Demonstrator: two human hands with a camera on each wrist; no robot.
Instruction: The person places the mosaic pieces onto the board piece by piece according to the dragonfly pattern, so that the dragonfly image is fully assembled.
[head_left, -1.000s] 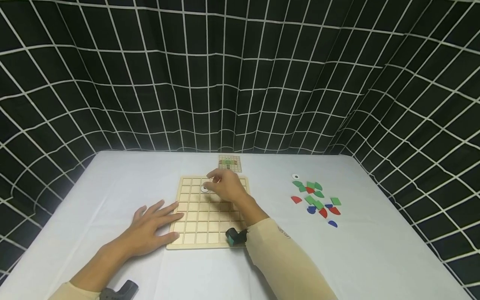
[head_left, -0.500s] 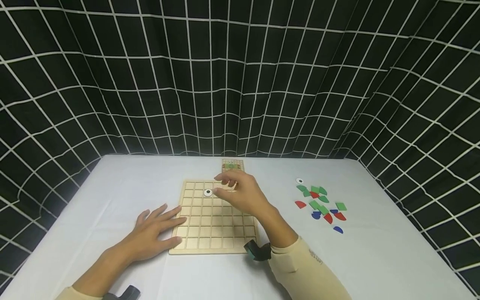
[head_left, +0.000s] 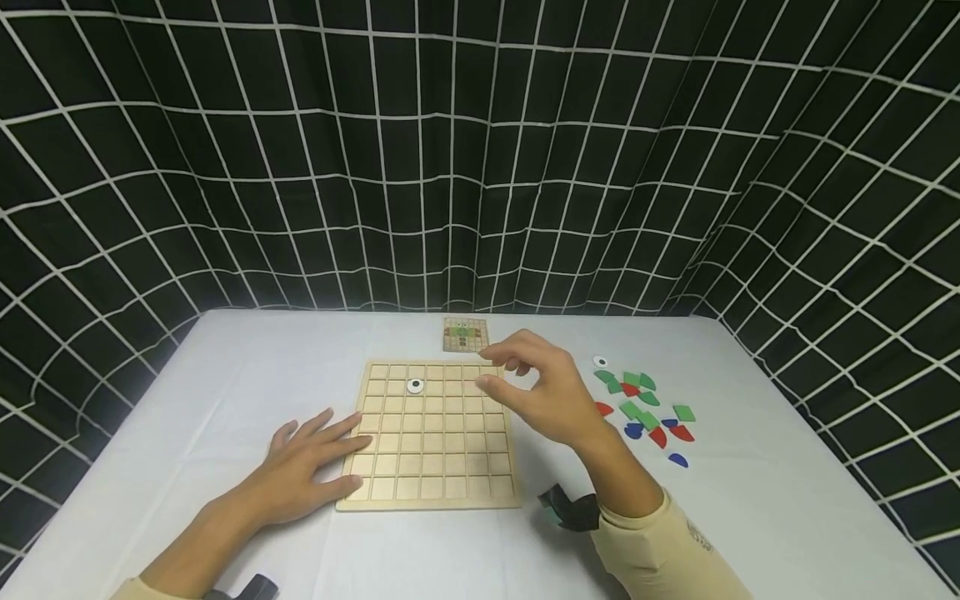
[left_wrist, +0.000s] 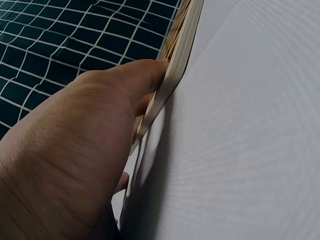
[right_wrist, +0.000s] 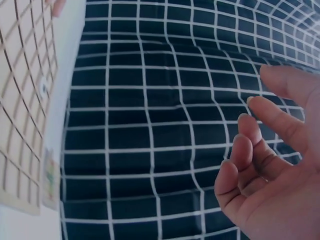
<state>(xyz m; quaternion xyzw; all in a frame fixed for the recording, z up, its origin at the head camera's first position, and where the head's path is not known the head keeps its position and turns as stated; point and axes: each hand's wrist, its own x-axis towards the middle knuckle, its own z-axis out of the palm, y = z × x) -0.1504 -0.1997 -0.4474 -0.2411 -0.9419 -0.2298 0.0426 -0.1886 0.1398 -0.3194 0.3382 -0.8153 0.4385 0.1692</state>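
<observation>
A wooden grid board [head_left: 438, 442] lies flat on the white table, with one round white eye piece [head_left: 416, 386] in its upper left part. My left hand [head_left: 303, 467] rests at the board's left edge, fingers spread, thumb and fingertips over the rim; the left wrist view shows the thumb on the board's edge [left_wrist: 172, 75]. Above the board's right edge is my right hand [head_left: 543, 392], its thumb and fingers apart and nothing between them. In the right wrist view the fingers [right_wrist: 275, 117] are loosely bent and hold nothing.
Behind the board lies a small pattern card [head_left: 465, 334]. To the right are scattered green pieces [head_left: 647, 420], red pieces [head_left: 682, 433], blue pieces [head_left: 678, 459] and a second eye piece [head_left: 600, 362]. A black curtain [head_left: 465, 167] with white grid lines surrounds the table's far side.
My right hand has let go of the eye piece, leaving it on the board, and has moved right, toward the scattered pieces. The left hand has stayed at the board's edge.
</observation>
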